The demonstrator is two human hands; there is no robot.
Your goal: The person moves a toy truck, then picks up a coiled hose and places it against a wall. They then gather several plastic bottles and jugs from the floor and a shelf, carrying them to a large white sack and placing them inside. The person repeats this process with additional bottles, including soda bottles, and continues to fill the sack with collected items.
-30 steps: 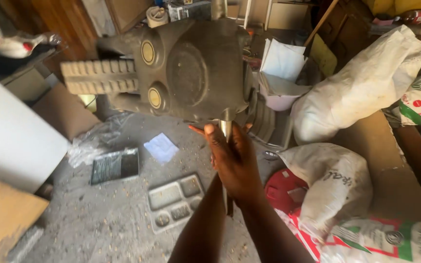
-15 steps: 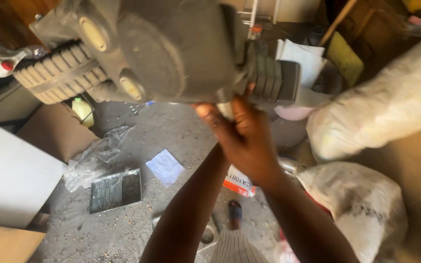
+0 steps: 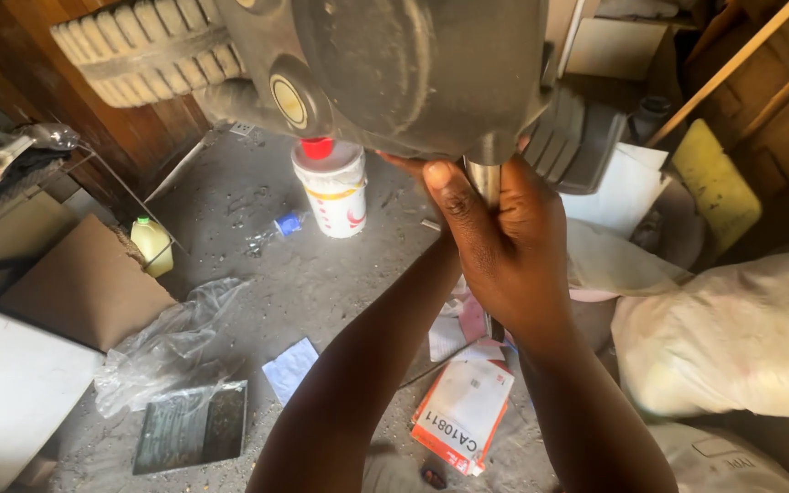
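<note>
On the dusty concrete floor (image 3: pixel 230 237) stand a lidded white bucket (image 3: pixel 332 187) and yellow jug (image 3: pixel 152 245), contents hidden, while overhead both hands (image 3: pixel 504 246) clasp the wheeled base's (image 3: pixel 394 64) metal pole (image 3: pixel 480 175).

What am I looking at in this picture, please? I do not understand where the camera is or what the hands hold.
The camera sits on a person's head and looks down. Both arms reach forward: the right hand and the left hand clasp a metal pole. The pole carries a big dark plastic base with a ribbed wheel, lifted overhead. Below is a dusty concrete floor with a white bucket, a yellow bottle, crumpled clear plastic and a white sack.
</note>
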